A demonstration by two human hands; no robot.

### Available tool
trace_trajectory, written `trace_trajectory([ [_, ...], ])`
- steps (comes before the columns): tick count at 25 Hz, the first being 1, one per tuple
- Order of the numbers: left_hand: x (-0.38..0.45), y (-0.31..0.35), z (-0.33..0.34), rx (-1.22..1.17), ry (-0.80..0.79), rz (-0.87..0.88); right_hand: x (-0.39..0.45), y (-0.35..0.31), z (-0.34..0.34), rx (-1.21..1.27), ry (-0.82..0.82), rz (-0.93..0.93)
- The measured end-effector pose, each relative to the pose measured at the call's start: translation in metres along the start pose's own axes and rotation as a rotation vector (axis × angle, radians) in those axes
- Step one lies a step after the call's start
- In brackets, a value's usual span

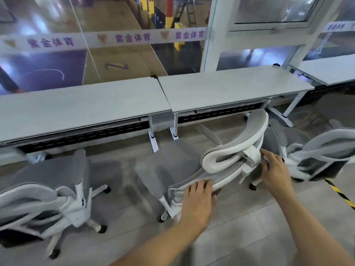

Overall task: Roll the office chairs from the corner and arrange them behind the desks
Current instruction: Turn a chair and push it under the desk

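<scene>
A grey mesh office chair with a white frame (236, 150) stands in the middle, facing the right-hand desk (230, 87). My left hand (199, 200) grips the top edge of its backrest, fingers curled over the rim. My right hand (274, 169) holds the white bracket behind the headrest. A second chair (63, 191) stands at the left, behind the left desk (82, 106). A third chair (324, 156) stands at the right, close to the middle one.
The white desks run in a row along a glass wall (119, 60) with a banner strip. White desk legs (153, 139) stand between the chairs and the wall. Yellow-black hazard tape (342, 194) crosses the grey floor at the right.
</scene>
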State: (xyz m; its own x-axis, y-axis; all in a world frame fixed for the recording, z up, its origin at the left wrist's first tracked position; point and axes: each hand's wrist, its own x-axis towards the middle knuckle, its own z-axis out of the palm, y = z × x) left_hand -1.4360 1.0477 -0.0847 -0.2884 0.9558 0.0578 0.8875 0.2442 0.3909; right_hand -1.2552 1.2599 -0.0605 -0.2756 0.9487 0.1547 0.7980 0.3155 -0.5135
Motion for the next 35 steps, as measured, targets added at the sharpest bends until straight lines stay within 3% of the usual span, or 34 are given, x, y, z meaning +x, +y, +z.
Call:
trace_trajectory([
  [2, 0.009, 0.008, 0.007, 0.007, -0.029, -0.085, 0.021, 0.017, 0.005, -0.002, -0.033, 0.006],
  [7, 0.014, -0.013, 0.024, 0.159, 0.203, -0.034, 0.054, 0.028, 0.024, 0.006, -0.13, -0.147],
  [12, -0.004, -0.065, 0.006, 0.296, 0.222, -0.031, 0.048, 0.017, 0.037, -0.024, -0.036, -0.335],
  [17, -0.019, -0.079, -0.016, 0.326, 0.173, -0.337, 0.027, -0.005, 0.051, 0.033, -0.068, -0.438],
  [22, -0.007, -0.072, -0.012, 0.261, 0.067, -0.478, 0.012, -0.002, 0.053, 0.067, -0.127, -0.448],
  [35, 0.057, -0.075, -0.013, 0.175, 0.038, -0.375, 0.038, 0.02, 0.042, 0.27, -0.169, -0.284],
])
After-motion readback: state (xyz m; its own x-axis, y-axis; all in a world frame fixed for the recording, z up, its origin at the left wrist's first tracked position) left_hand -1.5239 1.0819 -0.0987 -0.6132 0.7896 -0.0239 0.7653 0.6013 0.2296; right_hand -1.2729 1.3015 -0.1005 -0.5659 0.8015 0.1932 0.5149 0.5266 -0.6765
